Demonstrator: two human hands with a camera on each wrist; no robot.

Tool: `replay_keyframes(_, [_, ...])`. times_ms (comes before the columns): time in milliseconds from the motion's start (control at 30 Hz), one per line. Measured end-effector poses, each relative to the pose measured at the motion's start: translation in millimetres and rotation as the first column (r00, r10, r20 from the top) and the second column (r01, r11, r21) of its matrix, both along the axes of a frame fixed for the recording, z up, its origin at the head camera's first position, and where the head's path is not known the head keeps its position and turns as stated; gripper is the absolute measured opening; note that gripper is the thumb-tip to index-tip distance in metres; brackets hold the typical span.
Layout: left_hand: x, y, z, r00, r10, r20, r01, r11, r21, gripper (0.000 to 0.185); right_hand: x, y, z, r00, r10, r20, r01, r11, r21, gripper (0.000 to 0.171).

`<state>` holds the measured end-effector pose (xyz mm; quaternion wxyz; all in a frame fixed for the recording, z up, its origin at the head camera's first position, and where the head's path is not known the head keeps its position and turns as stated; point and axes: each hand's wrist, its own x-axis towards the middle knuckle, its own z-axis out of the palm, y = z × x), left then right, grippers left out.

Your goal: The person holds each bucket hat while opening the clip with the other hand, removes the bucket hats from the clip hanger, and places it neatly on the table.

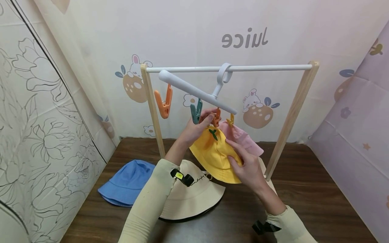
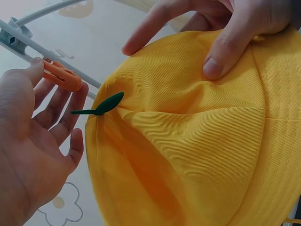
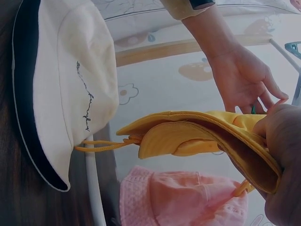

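A yellow bucket hat (image 1: 212, 153) with a green leaf tab (image 2: 101, 107) is held up under a white clip hanger (image 1: 194, 91) on the rack's white rail (image 1: 267, 67). My left hand (image 1: 209, 118) pinches an orange clip (image 2: 61, 75) on that hanger between thumb and fingers, just beside the hat's top. My right hand (image 1: 235, 153) grips the hat's crown and side, thumb pressed into the fabric (image 2: 214, 66). A pink hat (image 1: 241, 136) hangs from a yellow clip (image 1: 231, 119) right behind.
A wooden rack (image 1: 152, 104) stands on a dark wooden table (image 1: 304, 182). A blue hat (image 1: 127, 182) and a cream hat (image 1: 194, 195) lie on the table in front of it. Another orange clip (image 1: 164, 103) and a teal clip (image 1: 196, 111) hang free. Patterned curtains close in all around.
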<state>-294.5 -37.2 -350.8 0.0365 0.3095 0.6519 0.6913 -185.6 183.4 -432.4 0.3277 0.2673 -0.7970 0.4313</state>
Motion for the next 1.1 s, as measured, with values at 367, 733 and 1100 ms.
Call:
replay_keyframes(367, [1.0,-1.0,-0.1,0.999,0.051,-0.018,-0.052,0.997,-0.049,0.042,0.7,1.6,-1.1,0.999,-0.038,0.003,0.038,0.999,0.025,0.065])
replay_keyframes(733, [-0.7,-2.5,-3.5,0.997,0.066,-0.034,-0.067,0.997,-0.030,0.043,2.4,2.8,-0.2,0.999,0.001,0.045,0.001,1.000,-0.029,0.063])
replay_keyframes(1100, [0.9,-1.9,-1.3,0.999,0.037,-0.040,-0.036,0.999,0.010,0.045,2.8,10.1,0.9,0.992,0.059,0.113,-0.051,0.996,-0.071,0.063])
